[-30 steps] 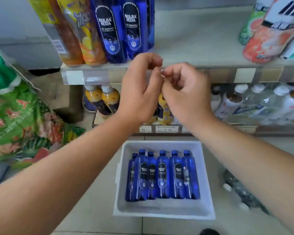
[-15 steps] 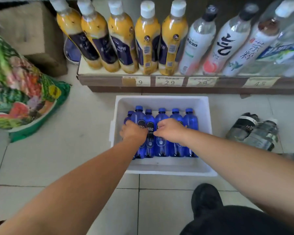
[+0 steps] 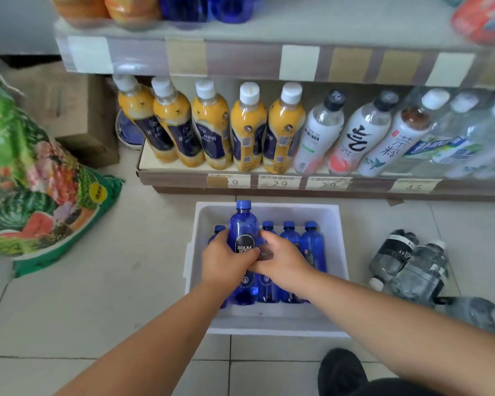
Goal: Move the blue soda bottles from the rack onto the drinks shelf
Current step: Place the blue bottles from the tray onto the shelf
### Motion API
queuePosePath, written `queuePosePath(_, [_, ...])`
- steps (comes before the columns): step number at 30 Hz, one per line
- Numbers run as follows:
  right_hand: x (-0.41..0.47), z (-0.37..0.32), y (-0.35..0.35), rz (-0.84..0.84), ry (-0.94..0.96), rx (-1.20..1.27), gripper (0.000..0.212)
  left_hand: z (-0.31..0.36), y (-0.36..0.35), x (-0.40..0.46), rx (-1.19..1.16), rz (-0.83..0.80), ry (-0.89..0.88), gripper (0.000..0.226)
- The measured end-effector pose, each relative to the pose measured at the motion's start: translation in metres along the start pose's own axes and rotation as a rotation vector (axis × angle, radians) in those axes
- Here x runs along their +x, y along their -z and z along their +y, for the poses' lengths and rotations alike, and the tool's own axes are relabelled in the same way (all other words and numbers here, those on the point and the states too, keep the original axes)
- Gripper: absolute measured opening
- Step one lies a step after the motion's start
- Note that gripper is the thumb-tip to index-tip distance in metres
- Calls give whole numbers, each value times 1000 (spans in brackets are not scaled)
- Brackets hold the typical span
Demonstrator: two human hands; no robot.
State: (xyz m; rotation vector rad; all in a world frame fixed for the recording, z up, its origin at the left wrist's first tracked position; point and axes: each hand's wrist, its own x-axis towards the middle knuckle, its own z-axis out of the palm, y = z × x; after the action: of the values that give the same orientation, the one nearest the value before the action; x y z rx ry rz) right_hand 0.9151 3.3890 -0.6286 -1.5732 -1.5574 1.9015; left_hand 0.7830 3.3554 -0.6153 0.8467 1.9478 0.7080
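A white foam box [image 3: 336, 238] on the floor holds several blue soda bottles [image 3: 312, 241]. My left hand [image 3: 223, 261] is wrapped around one blue bottle [image 3: 243, 227], which stands higher than the others. My right hand [image 3: 280, 261] is closed on a neighbouring bottle whose body it mostly hides. On the upper shelf [image 3: 297, 27] stand two more blue bottles [image 3: 209, 7], cut off by the frame's top edge.
The lower shelf carries yellow juice bottles [image 3: 249, 130] and clear drink bottles [image 3: 355, 135]. A green printed sack [image 3: 32, 181] and a cardboard box [image 3: 75, 110] lie at the left. Wrapped dark bottles [image 3: 409, 264] lie on the floor at the right. My shoe [image 3: 343, 370] is near the bottom.
My hands dropped from the upper shelf edge down to the box. They closed on bottles, and the left one now has its bottle raised above the row.
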Motion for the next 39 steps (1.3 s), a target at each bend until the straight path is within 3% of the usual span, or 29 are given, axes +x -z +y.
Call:
queuePosePath(6, [-52,-84,39,-6,115,-10,53,80,39,-50,-176,-13,-192,50])
queuePosePath(13, [-116,-209,95,156,426,-116,42,208,94,-85,-194,-27,-578,47])
queuePosePath(16, [-129,-258,119,262,558,-178,51,269,113,-84,-169,-45,-698,66])
queuePosePath(22, [-114,-330,160,433,761,-132,60,376,131,-70,97,160,-931,63])
queuePosePath(27, [-77,-375,179,416,817,-58,50,431,125,-38,177,360,-908,65])
queuePosePath(32, [-27,-386,196,455,805,-17,49,468,121,-5,460,404,-877,57])
queuePosePath(39, [21,-378,218,465,780,-195,52,496,120,30,722,401,-869,47])
